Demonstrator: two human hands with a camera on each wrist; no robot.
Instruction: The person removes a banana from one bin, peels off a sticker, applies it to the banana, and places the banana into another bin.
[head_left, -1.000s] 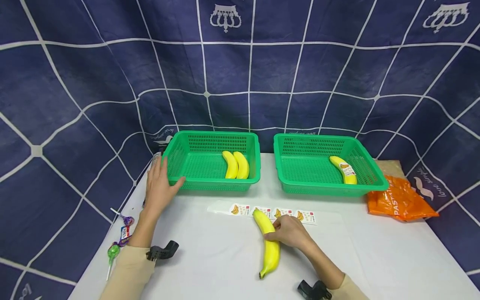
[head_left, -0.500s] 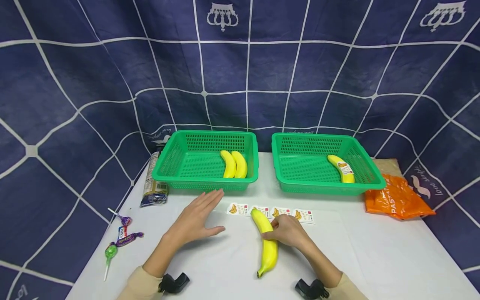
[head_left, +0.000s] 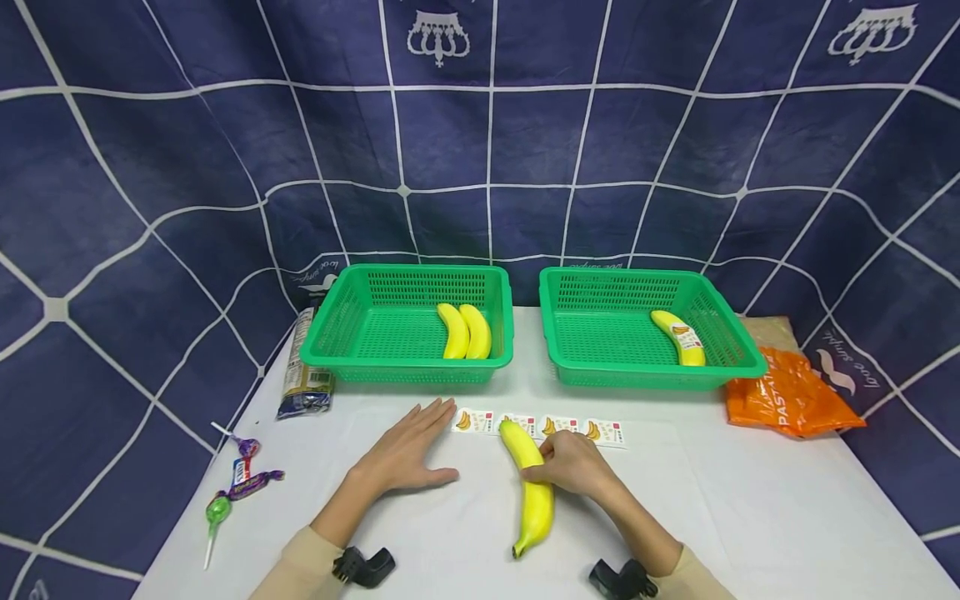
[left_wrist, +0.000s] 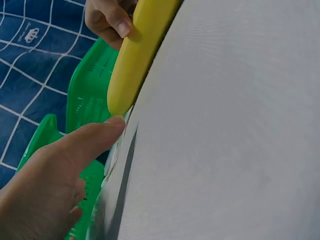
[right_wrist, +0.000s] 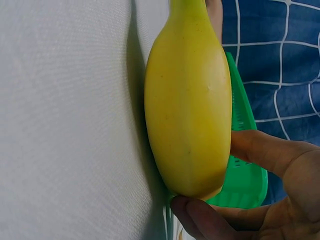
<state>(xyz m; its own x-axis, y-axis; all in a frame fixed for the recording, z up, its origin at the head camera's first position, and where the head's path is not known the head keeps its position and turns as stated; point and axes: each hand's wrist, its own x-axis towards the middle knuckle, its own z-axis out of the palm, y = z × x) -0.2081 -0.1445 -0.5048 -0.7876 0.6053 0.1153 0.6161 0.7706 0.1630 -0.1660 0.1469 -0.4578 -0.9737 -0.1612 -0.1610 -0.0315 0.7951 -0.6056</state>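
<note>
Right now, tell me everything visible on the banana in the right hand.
The curved yellow banana looks smooth, perhaps plastic, with faint lengthwise lines, a greenish far tip and a narrowed, dark-tipped near end. It appears whole and unpeeled, no sticker showing on its visible sides. It lies roughly front-to-back on the white cloth-covered table, far end overlapping the white paper sticker strip in the head view; contact there is unclear. The bare right hand holds it on its far half.
</note>
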